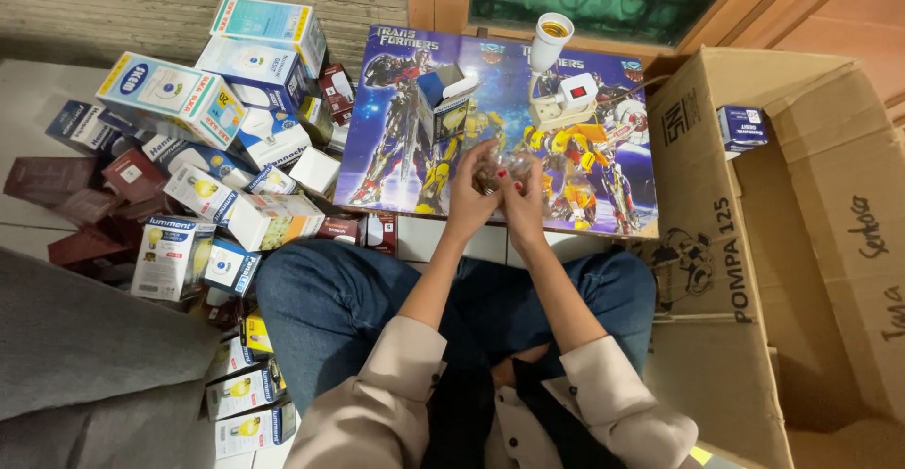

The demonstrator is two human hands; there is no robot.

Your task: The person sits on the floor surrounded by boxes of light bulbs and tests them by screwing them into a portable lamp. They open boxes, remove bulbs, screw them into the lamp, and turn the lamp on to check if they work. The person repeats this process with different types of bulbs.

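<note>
My left hand [474, 191] and my right hand [524, 196] meet over the front edge of a low board with a colourful robot picture [396, 148]. Together they hold a small clear bulb [498, 169], mostly hidden by the fingers. Behind the hands on the board stand an opened small blue-and-white box [443, 101] and a white lamp socket tester [558, 78] with an upright empty holder. I sit cross-legged in blue jeans, knees under the board's near edge.
A heap of bulb boxes [217, 139] in white, blue and dark red lies to the left, running down beside my left knee. A large open cardboard carton [754, 243] stands on the right with one small blue box [743, 128] on its flap. A grey cushion [85, 356] lies at the lower left.
</note>
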